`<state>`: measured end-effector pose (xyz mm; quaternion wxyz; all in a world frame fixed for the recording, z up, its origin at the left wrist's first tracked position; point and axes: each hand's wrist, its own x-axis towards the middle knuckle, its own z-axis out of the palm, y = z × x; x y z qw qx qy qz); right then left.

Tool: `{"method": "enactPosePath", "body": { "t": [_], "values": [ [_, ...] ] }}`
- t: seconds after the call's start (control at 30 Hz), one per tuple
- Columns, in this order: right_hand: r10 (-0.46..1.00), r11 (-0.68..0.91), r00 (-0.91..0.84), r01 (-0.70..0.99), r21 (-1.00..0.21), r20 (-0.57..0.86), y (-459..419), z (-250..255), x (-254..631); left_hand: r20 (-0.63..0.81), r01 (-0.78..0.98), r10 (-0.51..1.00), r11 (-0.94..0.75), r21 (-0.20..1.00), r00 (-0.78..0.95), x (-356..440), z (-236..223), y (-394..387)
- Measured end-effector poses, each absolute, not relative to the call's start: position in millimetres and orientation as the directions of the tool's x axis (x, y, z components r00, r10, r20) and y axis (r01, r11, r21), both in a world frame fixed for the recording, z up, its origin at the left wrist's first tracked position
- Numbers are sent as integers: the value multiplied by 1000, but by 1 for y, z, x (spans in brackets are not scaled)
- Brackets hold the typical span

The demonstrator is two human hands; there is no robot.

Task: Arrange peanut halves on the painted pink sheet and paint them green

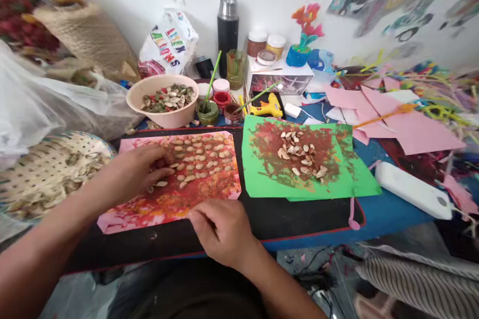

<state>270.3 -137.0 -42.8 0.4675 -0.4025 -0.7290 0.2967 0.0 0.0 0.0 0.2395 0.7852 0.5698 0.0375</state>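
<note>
A pink sheet (172, 204) smeared with red and orange paint lies on a black mat (292, 217), with several pale seeds (202, 162) spread over its upper half. My left hand (140, 169) rests on the sheet's left part, fingers bent and touching the seeds. My right hand (220, 232) sits at the sheet's bottom edge, fingers curled and pinching it. To the right lies a green sheet (337, 182) with brown paint and a small heap of seeds (299, 154).
A beige bowl of seeds (164, 99) stands behind the pink sheet, with paint pots (220, 94), brushes, a yellow glue gun (267, 106) and a black flask (227, 30). A perforated basket (48, 169) is at left, pink paper (404, 122) and a white bar (413, 189) at right.
</note>
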Motion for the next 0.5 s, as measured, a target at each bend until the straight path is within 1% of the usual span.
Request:
{"method": "enactPosePath", "body": {
  "t": [0.1, 0.2, 0.3, 0.4, 0.5],
  "values": [
    [877, 473, -268, 329, -817, 399, -138, -43, 272, -249, 870, 901, -220, 441, 355, -6, 2, -2],
    [880, 464, -277, 331, -822, 385, -139, -43, 273, -228, 865, 904, -234, 444, 362, -9, 2, -3],
    [881, 461, -283, 337, -821, 379, -139, -44, 273, -199, 865, 904, -269, 423, 378, -8, 0, -2],
    [886, 450, -295, 356, -819, 359, -139, -44, 272, -202, 864, 901, -274, 422, 384, -6, -2, 0],
    [884, 452, -296, 347, -822, 361, -138, -44, 271, -222, 867, 905, -242, 435, 364, -6, -4, 3]
  ]
}}
